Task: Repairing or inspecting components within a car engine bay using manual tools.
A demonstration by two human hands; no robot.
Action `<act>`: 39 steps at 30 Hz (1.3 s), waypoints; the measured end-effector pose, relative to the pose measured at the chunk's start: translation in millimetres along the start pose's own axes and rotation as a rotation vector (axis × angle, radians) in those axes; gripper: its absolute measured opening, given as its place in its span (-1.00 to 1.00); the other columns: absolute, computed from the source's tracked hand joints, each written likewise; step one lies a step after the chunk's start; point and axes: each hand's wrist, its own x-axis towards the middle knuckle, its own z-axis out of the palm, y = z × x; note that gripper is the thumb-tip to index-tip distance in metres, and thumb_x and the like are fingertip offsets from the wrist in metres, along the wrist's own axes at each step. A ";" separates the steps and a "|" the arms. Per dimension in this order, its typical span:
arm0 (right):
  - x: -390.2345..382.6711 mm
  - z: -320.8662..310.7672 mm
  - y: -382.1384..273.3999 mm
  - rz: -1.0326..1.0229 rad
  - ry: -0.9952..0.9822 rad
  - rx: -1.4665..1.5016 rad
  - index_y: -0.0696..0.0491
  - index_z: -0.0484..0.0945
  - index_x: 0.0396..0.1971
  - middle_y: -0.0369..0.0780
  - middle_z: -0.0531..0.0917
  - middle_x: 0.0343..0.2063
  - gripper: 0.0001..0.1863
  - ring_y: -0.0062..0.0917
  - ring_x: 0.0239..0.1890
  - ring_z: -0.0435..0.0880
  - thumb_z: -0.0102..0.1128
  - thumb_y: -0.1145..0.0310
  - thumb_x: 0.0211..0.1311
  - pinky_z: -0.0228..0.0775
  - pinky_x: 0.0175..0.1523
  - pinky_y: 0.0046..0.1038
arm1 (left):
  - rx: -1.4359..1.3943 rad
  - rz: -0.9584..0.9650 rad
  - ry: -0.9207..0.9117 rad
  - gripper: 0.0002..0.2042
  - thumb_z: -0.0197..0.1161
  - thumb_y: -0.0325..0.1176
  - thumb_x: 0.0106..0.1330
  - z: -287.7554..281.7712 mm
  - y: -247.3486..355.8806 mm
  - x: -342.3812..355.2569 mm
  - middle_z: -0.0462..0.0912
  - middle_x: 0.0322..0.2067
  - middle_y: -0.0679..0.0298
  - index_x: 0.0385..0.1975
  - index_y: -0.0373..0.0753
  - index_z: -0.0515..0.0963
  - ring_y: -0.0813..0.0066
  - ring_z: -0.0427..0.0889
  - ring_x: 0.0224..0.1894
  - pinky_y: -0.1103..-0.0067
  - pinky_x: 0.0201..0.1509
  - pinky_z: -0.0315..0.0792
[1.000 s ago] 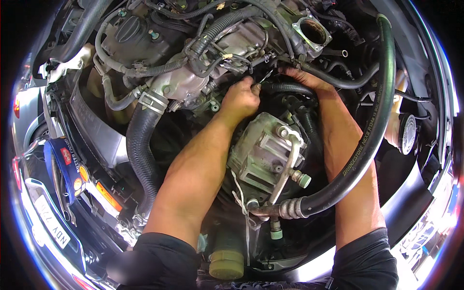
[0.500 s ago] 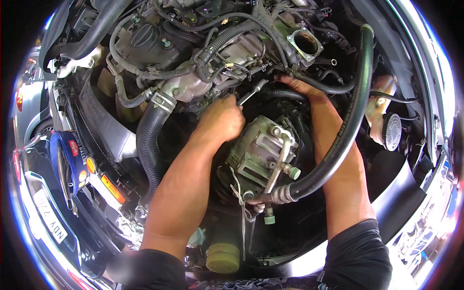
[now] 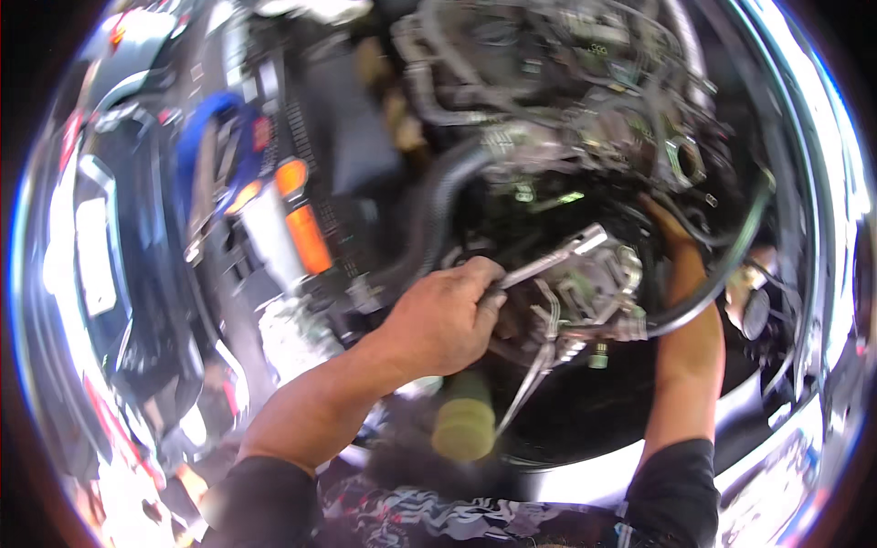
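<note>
My left hand point(image 3: 448, 315) is closed around a silver socket wrench point(image 3: 548, 260). The tool slants up to the right, its head in front of a metal compressor-like unit point(image 3: 585, 290) with pipes on it. My right hand point(image 3: 670, 224) reaches deep into the engine bay, beyond that unit and below the engine point(image 3: 603, 128). Its fingers are blurred and partly hidden among dark hoses, so what they touch does not show. A thick black hose point(image 3: 731, 283) curves across my right forearm.
A ribbed black radiator hose point(image 3: 434, 215) bends down left of the engine. Nearer me is a yellowish round cap point(image 3: 463, 429). A blue pouch point(image 3: 242, 137) holding tools hangs at the left, beside orange labels point(image 3: 308, 239). A dark car point(image 3: 128, 274) stands farther left.
My left hand has drawn the wrench back from the engine, toward me. The view has swung left and is now blurred. My right hand stays deep in the bay.
</note>
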 end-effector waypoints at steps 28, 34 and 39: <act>-289.2 145.8 -29.5 -0.157 0.452 -1.166 0.26 0.47 0.06 0.09 0.56 -0.03 -0.47 -0.05 0.07 0.52 0.22 0.22 0.17 0.37 0.17 -0.24 | 0.740 -0.067 0.752 -0.64 0.12 -0.20 0.28 -223.9 -53.1 -49.1 0.65 -0.15 -0.03 -0.04 -0.29 0.57 -0.06 0.62 -0.09 0.22 0.06 0.43; -301.0 160.6 -24.1 -0.164 0.515 -1.156 0.22 0.46 0.09 0.04 0.56 -0.02 -0.47 -0.08 0.09 0.50 0.22 0.24 0.17 0.35 0.19 -0.24 | 0.592 0.078 0.606 -0.54 0.28 -0.11 0.25 -98.2 -82.8 -72.4 0.52 0.00 -0.07 0.02 -0.32 0.51 -0.04 0.46 0.11 0.24 0.19 0.35; -291.1 155.8 -21.9 -0.164 0.428 -1.261 0.20 0.46 0.06 0.00 0.56 -0.03 -0.51 -0.07 0.08 0.47 0.21 0.26 0.18 0.30 0.22 -0.21 | 0.515 -0.104 0.705 -0.36 0.27 -0.02 0.24 -66.5 -126.4 -54.0 0.27 0.22 -0.16 0.21 -0.31 0.34 -0.13 0.22 0.29 0.19 0.35 0.16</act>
